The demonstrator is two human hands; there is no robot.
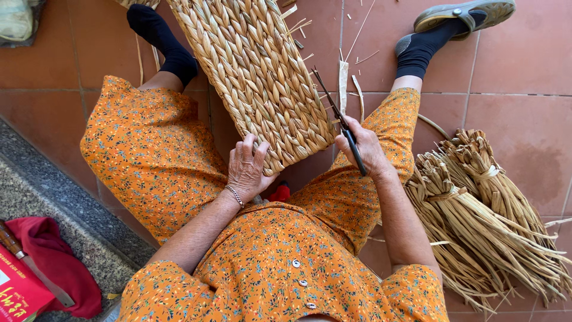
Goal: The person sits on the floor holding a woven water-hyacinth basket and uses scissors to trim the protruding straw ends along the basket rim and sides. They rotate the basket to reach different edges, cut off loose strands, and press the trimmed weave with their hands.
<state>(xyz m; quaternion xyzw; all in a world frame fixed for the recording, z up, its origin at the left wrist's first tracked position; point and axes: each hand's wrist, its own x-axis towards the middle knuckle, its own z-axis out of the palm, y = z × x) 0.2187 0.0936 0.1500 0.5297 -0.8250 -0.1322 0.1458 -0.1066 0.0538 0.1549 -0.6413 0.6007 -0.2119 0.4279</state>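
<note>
Woven mat lies across your lap, running from 6 o'clock up past 12, near edge between your knees. Your left hand sits at its 6 o'clock edge, fingers curled over the braid, grasping the rim. Your right hand is clenched round the scissors, blades parted, tips pointing to 11 o'clock at the mat's right edge, among loose strand ends.

Risks as I judge them:
- Blade tips sit right against the finished braid. Close too deep and you cut a structural strand, not a stray end; that edge unravels.
- Your left fingers are near the corner you trim. If the mat slips or the blades travel toward 8 o'clock, the fingertips are in line.
- Mat is held by one hand and your legs only. A tug from the scissors can twist it and the cut lands off target.
- Trimmed bits litter the tiled floor at 12 to 1 o'clock, by your slippered foot: slip hazard on standing.
- Straw bundles at 3 to 4 o'clock lie just beside your right elbow; a backward swing can snag them.

Something small and red under the mat near your lap; cannot tell what.
</note>
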